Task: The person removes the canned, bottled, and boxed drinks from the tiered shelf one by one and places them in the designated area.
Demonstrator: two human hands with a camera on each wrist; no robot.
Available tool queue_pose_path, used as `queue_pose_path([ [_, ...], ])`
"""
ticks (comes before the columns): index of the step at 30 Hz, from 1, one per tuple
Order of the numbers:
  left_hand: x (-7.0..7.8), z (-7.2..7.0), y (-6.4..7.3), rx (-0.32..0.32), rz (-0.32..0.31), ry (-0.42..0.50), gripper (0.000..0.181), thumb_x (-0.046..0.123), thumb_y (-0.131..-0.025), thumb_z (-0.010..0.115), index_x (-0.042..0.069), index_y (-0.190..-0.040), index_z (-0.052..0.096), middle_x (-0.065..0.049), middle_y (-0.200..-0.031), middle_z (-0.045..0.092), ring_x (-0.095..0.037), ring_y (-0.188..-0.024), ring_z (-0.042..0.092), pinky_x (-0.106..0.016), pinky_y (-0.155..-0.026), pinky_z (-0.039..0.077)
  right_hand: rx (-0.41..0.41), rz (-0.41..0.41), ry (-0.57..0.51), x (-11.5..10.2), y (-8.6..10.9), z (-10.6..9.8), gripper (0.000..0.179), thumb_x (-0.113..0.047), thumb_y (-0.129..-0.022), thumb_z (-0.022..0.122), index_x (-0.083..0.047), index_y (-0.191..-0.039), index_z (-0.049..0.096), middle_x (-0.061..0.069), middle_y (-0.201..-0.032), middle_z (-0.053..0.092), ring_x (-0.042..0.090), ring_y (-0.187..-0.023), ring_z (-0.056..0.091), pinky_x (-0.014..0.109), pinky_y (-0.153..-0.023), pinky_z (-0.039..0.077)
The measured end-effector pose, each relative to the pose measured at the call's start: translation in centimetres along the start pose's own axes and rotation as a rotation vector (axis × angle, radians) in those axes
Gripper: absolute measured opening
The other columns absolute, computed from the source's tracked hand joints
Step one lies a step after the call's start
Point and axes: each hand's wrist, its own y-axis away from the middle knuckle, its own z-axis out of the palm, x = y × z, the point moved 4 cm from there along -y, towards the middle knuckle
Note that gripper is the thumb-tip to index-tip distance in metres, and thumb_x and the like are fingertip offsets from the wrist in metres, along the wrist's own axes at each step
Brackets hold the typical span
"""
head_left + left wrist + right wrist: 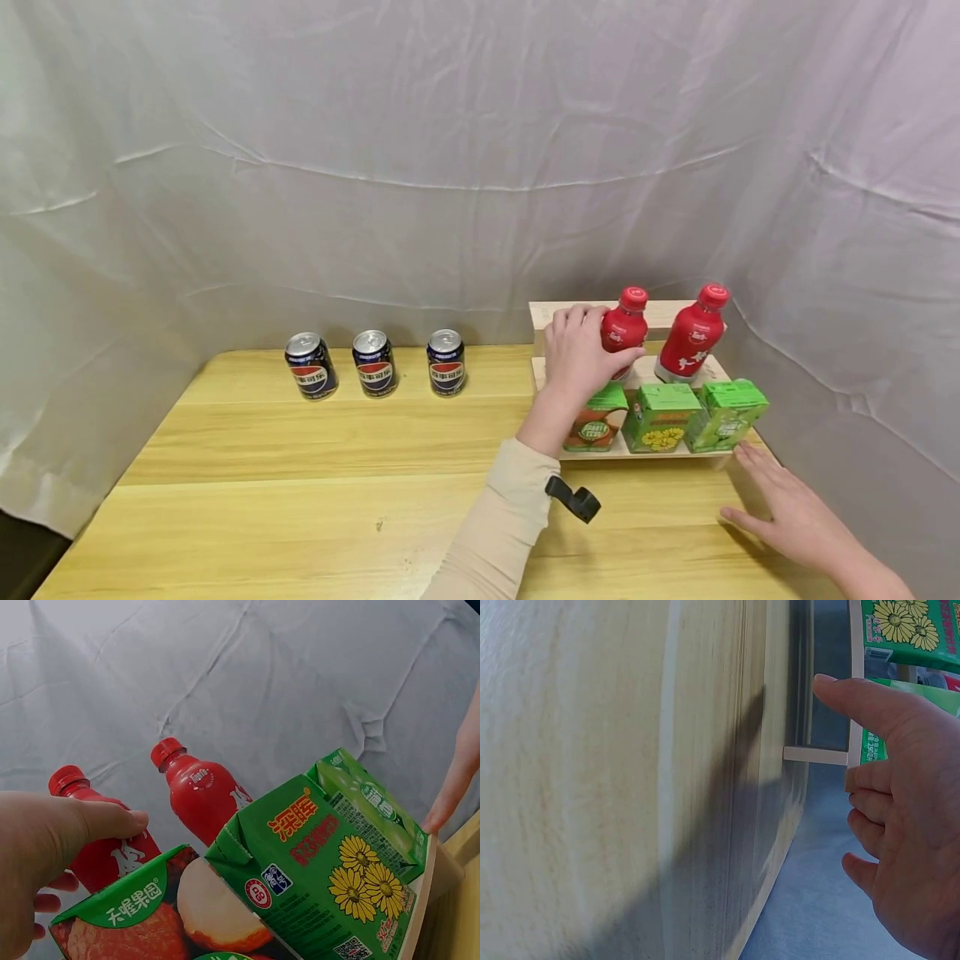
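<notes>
My left hand [581,354] grips a red bottle [626,327], thumb across its front and fingers round its left side. The bottle stands upright on the middle level of a stepped wooden rack [555,315]; its base is hidden behind a carton. A second red bottle [688,340] leans slightly to its right. Along the rack's front step stand a lychee drink carton [135,915], a chrysanthemum drink carton [663,419] and a light green carton [726,418]. My right hand [915,795], fingers extended, is at the rack's front right corner, below the light green carton.
Three dark blue cola cans, a left can [311,367], a middle can [375,365] and a right can [447,363], stand in a row at the back of the wooden table [300,517]. A grey cloth [450,167] hangs behind and along both sides.
</notes>
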Motion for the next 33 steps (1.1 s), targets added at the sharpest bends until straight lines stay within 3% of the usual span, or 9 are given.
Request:
queue_pose_path([
  [2, -0.1, 0.0, -0.1, 0.010, 0.010, 0.001, 0.065, 0.065, -0.074, 0.072, 0.026, -0.124, 0.059, 0.007, -0.120, 0.059, -0.014, -0.112, 0.046, -0.034, -0.093, 0.042, -0.012, 0.010, -0.003, 0.0, 0.1, 0.1, 0.092, -0.040, -0.081, 0.076, 0.008, -0.147, 0.034, 0.026, -0.156, 0.028, -0.013, -0.138, -0.013, 0.004, -0.103, -0.018],
  [7, -0.2, 0.1, 0.0, 0.046, 0.035, 0.004, 0.065, 0.065, -0.073, 0.073, 0.025, -0.123, 0.060, 0.007, -0.120, 0.061, -0.014, -0.111, 0.047, -0.034, -0.091, 0.042, -0.043, 0.031, -0.009, 0.0, 0.2, 0.2, 0.092, -0.041, -0.083, 0.074, 0.007, -0.148, 0.031, 0.027, -0.156, 0.026, 0.014, -0.151, -0.004, 0.004, -0.102, -0.019],
  [9, -0.3, 0.1, 0.1, 0.062, 0.043, 0.009, 0.065, 0.065, -0.073, 0.073, 0.025, -0.122, 0.060, 0.008, -0.120, 0.061, -0.014, -0.111, 0.047, -0.034, -0.091, 0.042, -0.041, 0.030, -0.006, 0.0, 0.1, 0.2, 0.092, -0.042, -0.083, 0.074, 0.008, -0.148, 0.031, 0.028, -0.156, 0.027, 0.012, -0.150, -0.007, 0.004, -0.102, -0.019],
  [13, -0.4, 0.0, 0.2, 0.097, 0.055, 0.018, 0.065, 0.064, -0.073, 0.074, 0.024, -0.122, 0.061, 0.007, -0.120, 0.062, -0.014, -0.111, 0.048, -0.033, -0.090, 0.042, -0.015, 0.011, 0.003, -0.1, 0.0, 0.1, 0.092, -0.041, -0.081, 0.075, 0.008, -0.147, 0.033, 0.028, -0.154, 0.031, -0.013, -0.138, -0.014, 0.004, -0.103, -0.018],
  [15, -0.5, -0.1, 0.3, 0.115, 0.058, 0.021, 0.065, 0.064, -0.072, 0.074, 0.024, -0.122, 0.061, 0.007, -0.120, 0.062, -0.014, -0.111, 0.048, -0.033, -0.089, 0.043, -0.001, 0.003, 0.005, -0.1, 0.0, 0.0, 0.091, -0.041, -0.081, 0.076, 0.008, -0.146, 0.034, 0.028, -0.153, 0.032, -0.015, -0.137, -0.013, 0.004, -0.104, -0.017],
  [25, -1.4, -1.6, 0.8, 0.212, 0.072, 0.082, 0.063, 0.060, -0.071, 0.078, 0.023, -0.120, 0.064, 0.007, -0.119, 0.063, -0.014, -0.109, 0.050, -0.037, -0.092, 0.043, -0.028, 0.020, -0.001, -0.1, 0.0, 0.0, 0.092, -0.041, -0.082, 0.075, 0.009, -0.147, 0.033, 0.030, -0.152, 0.032, -0.007, -0.142, -0.012, 0.004, -0.103, -0.018],
  [33, -2.1, -3.1, 1.6, 0.241, 0.042, 0.180, 0.061, 0.055, -0.071, 0.080, 0.023, -0.120, 0.063, 0.006, -0.121, 0.063, -0.015, -0.112, 0.051, -0.038, -0.093, 0.043, -0.036, 0.019, -0.006, -0.2, 0.1, 0.0, 0.092, -0.041, -0.083, 0.074, 0.009, -0.147, 0.031, 0.030, -0.155, 0.027, -0.003, -0.144, -0.012, 0.004, -0.103, -0.019],
])
